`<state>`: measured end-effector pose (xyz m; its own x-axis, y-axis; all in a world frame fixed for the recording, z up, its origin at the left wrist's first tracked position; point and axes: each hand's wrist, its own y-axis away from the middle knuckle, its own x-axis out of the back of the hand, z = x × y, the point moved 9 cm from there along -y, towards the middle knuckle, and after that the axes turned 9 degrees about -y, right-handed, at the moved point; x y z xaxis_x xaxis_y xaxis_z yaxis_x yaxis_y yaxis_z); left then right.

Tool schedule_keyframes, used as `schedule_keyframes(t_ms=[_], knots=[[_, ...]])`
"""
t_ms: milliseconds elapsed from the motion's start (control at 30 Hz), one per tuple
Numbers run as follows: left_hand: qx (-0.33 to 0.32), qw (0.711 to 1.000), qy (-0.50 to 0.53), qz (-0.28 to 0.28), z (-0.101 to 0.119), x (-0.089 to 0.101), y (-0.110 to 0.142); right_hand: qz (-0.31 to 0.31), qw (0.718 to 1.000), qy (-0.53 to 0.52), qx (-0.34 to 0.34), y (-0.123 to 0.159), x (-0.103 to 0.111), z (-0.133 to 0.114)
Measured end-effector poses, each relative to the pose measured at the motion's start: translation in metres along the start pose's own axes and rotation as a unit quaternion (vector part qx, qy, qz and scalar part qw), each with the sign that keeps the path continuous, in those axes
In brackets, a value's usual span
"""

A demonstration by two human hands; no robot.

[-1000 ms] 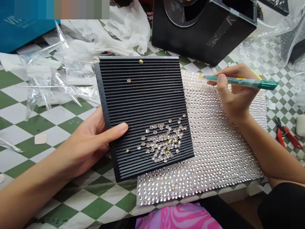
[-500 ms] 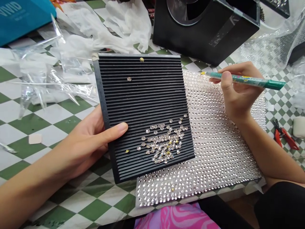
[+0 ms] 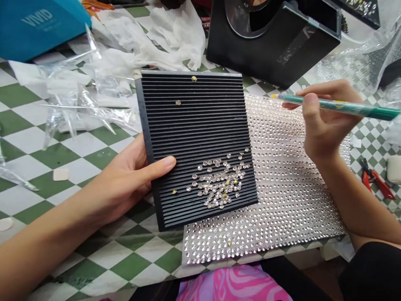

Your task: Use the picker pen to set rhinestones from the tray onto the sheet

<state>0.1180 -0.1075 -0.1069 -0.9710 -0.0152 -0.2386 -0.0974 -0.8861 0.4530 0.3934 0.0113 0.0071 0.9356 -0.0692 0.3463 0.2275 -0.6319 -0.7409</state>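
Note:
My left hand grips the left edge of a black ridged tray, thumb on top and fingers underneath. Loose rhinestones lie clustered near the tray's lower right, a few showing yellowish backs; two more rest higher up. Under the tray's right side lies a sheet set with rows of rhinestones. Above the sheet's far right part, my right hand is closed round a green pen-shaped tool. Its yellow tip points left, close to the sheet's far edge; whether it touches anything I cannot tell.
A black box with a round opening stands behind the sheet. Crumpled white tissue, clear plastic wrapping and a blue box lie at the far left. Red-handled pliers rest on the checkered cloth at right.
The whole view has shifted, so most things appear farther right. Both hands keep their holds, the left on the tray and the right on the pen-shaped tool. The rhinestone cluster looks much the same.

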Motion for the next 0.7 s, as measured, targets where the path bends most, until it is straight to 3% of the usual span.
schedule_keyframes(t_ms=[67, 167, 267, 400, 600, 700], knots=[[-0.012, 1.000, 0.011, -0.013, 0.001, -0.002, -0.001, -0.012, 0.998, -0.053, -0.009, -0.001, -0.003, -0.016], [-0.028, 0.999, 0.022, -0.035, 0.004, -0.005, 0.000, -0.091, 0.983, -0.151, -0.056, 0.003, -0.017, -0.042], [-0.039, 0.998, 0.020, -0.046, 0.006, -0.007, 0.001, -0.172, 0.970, -0.139, -0.097, 0.012, -0.028, -0.061], [-0.055, 0.997, 0.022, -0.057, 0.009, -0.009, 0.002, -0.243, 0.960, -0.130, -0.040, 0.018, -0.037, -0.079], [-0.055, 0.996, 0.021, -0.060, 0.009, -0.011, 0.001, -0.280, 0.952, -0.124, 0.024, 0.018, -0.044, -0.087], [-0.055, 0.996, 0.024, -0.062, 0.007, -0.010, 0.001, -0.273, 0.955, -0.111, -0.017, 0.018, -0.040, -0.082]])
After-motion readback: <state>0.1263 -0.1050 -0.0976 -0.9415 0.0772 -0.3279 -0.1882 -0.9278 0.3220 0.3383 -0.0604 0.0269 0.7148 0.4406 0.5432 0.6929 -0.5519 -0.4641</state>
